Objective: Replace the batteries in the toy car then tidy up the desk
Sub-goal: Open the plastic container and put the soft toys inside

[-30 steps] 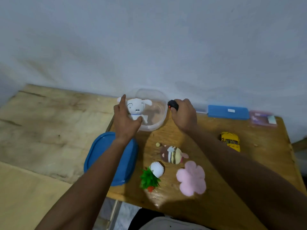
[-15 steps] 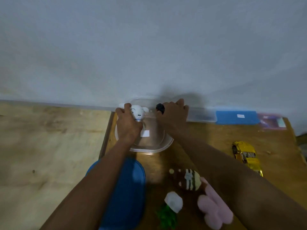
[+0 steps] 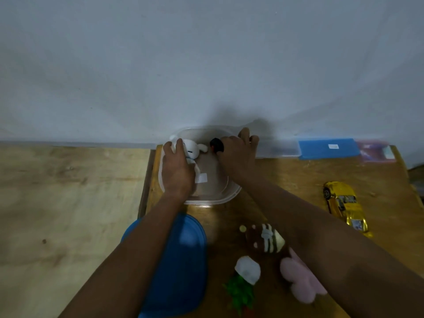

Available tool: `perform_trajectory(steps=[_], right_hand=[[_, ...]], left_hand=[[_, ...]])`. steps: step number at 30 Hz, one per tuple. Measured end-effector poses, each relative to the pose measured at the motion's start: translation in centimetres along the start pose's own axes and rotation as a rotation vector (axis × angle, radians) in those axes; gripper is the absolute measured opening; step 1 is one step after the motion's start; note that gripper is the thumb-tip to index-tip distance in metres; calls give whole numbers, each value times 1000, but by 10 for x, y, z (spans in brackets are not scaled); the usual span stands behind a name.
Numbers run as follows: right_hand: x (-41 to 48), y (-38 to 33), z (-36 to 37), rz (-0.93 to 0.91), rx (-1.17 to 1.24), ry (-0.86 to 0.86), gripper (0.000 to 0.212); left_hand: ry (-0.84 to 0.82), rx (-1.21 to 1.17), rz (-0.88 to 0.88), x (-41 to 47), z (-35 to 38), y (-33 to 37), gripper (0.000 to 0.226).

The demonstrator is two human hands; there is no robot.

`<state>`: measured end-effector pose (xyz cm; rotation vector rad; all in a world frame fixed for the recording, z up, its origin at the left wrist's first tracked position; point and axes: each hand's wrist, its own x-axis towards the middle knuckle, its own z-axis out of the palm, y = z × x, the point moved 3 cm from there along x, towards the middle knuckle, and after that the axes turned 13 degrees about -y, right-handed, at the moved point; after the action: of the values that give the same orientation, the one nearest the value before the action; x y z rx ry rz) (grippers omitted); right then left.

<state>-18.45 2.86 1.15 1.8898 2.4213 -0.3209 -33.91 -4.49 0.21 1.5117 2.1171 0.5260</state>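
Desk: one, brown wood, set against a pale wall; a lighter wooden surface lies beside it on the left
Blue lid: one, rounded, lying flat at the desk's near left corner, partly under the left forearm
Clear container: one, see-through plastic with rounded corners, at the back of the desk by the wall, just beyond the lid
Hands: two, both over the container and near each other but apart; the left hand has its fingers curled round a white plush toy, the right hand grips a small dark object at the container's far rim
Toy car: one, glossy yellow with dark windows, roof up, on the right part of the desk, well apart from both hands, nobody touching it
Flat boxes at the back right: two, a blue box and just beside it a pink packet
Plush toys: four in all; besides the white one held, a brown striped plush, a pink plush and a white and green plush lie close together near the front edge, partly under the right forearm
Small dark object: one, black with a spot of red; what it is cannot be told
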Motion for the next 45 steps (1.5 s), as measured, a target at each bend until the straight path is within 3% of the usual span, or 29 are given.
perform_trajectory(steps=[2,6,11,14,19,22,26,34,45], right_hand=[[-13,6,-5,-33,86,29,21],[-50,29,-8,-74,263,112,32],[-110,75,4,9,198,-26,42],[-155,110,16,-38,329,-156,55],[-217,147,42,-114,394,-191,68],[-240,155,56,-167,396,-249,82],[-255,154,67,-210,384,-263,91],[-255,141,78,-208,334,-89,77],[-255,135,76,-169,371,-143,50]], left_hand=[[12,-14,19,-10,-2,4,68],[42,5,55,-43,-8,21,58],[104,70,116,-116,10,42,49],[41,64,132,-167,34,54,51],[-109,79,41,-234,77,67,51],[-201,95,-24,-261,93,67,63],[-227,67,-102,-281,103,66,66],[-174,32,-151,-283,107,56,61],[-87,-111,-109,-275,86,49,54]])
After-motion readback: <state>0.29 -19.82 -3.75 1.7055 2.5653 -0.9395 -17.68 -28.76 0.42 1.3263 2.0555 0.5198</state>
